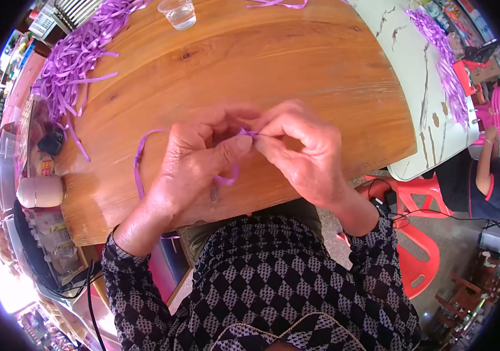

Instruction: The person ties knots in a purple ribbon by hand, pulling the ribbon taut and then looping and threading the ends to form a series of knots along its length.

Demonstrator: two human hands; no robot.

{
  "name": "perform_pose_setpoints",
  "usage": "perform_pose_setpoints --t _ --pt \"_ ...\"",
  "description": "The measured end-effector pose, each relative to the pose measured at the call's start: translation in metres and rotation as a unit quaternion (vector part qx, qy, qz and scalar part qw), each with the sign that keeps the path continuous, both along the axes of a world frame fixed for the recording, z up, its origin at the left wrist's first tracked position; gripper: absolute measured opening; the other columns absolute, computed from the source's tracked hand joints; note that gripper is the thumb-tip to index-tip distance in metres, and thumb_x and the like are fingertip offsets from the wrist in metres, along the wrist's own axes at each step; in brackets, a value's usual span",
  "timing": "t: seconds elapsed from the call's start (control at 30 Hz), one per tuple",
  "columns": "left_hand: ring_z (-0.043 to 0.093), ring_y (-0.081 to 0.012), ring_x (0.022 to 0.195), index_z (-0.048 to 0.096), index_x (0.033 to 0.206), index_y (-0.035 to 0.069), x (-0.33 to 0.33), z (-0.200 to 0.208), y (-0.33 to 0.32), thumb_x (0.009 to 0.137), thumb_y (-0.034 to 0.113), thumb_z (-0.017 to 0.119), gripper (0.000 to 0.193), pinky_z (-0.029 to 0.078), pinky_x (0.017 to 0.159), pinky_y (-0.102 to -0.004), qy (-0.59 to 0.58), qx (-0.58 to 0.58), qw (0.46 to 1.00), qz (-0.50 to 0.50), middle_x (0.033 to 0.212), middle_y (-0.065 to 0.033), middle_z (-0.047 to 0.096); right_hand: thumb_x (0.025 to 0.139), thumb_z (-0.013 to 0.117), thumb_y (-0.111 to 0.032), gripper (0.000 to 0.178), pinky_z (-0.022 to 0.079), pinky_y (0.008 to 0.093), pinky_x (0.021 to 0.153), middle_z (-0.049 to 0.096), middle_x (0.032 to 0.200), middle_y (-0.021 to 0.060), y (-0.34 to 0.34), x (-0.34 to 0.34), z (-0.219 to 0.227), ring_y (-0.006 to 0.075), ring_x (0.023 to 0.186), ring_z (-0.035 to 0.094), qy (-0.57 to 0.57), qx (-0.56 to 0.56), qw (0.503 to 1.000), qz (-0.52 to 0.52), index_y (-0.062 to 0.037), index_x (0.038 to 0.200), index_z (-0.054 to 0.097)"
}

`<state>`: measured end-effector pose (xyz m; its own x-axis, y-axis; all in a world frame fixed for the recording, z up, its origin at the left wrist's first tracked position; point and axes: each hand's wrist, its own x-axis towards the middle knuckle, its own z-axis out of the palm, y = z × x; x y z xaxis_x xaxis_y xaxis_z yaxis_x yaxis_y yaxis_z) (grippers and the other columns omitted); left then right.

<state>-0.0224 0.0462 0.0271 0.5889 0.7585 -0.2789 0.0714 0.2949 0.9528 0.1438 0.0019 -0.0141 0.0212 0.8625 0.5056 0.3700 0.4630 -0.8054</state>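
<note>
Over the wooden table, my two hands meet at a narrow purple ribbon (139,167). My left hand (200,152) is closed, pinching the ribbon between thumb and fingers. From it the ribbon hangs in a loop to the left and trails down toward the table's near edge. My right hand (302,146) is closed too, its thumb and fingertips pinched on the same ribbon just right of the left thumb. A small folded or knotted bit of ribbon shows between the fingertips; its exact form is hard to make out.
A heap of purple ribbons (80,64) lies along the far left of the wooden table (250,70). A clear plastic cup (178,13) stands at the back. More ribbons (443,64) lie on the white table (405,117) at right. Red chairs (417,257) and another person (484,181) are beyond.
</note>
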Motion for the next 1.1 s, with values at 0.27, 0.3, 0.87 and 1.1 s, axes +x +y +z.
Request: perform_pose_setpoints --t 0.27,0.3,0.87,1.1 --pt "0.055 -0.0048 0.064 0.060 0.098 -0.005 -0.006 -0.001 -0.013 0.083 0.012 0.064 0.023 0.039 0.053 -0.0159 0.024 -0.038 0.999 -0.022 0.077 -0.0032 0.063 0.069 0.062 0.010 0.011 0.041 0.0261 0.058 0.060 0.081 0.0072 -0.023 0.008 0.009 0.0159 0.068 0.051 -0.028 0.009 1.000 0.011 -0.0004 0.072 0.060" --pt "0.054 -0.0047 0.064 0.062 0.096 -0.004 -0.005 -0.001 -0.015 0.082 0.011 0.064 0.020 0.039 0.054 -0.0164 0.032 -0.025 0.999 -0.010 0.075 -0.0024 0.063 0.069 0.062 0.010 0.011 0.041 0.0261 0.058 0.060 0.081 0.0072 -0.024 0.009 0.009 0.0159 0.068 0.051 -0.027 0.005 1.000 0.009 -0.0004 0.072 0.060" --pt "0.053 -0.0055 0.069 0.066 0.087 0.000 0.003 -0.016 -0.035 0.079 0.007 0.067 0.011 0.043 0.062 -0.0188 0.020 0.061 0.998 0.015 0.074 -0.0002 0.062 0.064 0.073 -0.001 0.018 0.039 0.0275 0.057 0.062 0.083 0.0075 -0.038 0.020 0.006 0.0186 0.065 0.051 -0.067 0.058 0.996 0.012 -0.0018 0.078 0.062" --pt "0.051 -0.0073 0.057 0.064 0.081 -0.002 0.009 0.000 -0.038 0.075 0.008 0.070 0.014 0.037 0.051 -0.0183 0.020 -0.060 0.996 0.070 0.071 -0.0037 0.061 0.064 0.073 -0.002 0.018 0.040 0.0279 0.057 0.062 0.082 0.0085 -0.040 0.020 0.008 0.0190 0.066 0.051 -0.086 0.082 0.993 -0.015 -0.0011 0.078 0.062"
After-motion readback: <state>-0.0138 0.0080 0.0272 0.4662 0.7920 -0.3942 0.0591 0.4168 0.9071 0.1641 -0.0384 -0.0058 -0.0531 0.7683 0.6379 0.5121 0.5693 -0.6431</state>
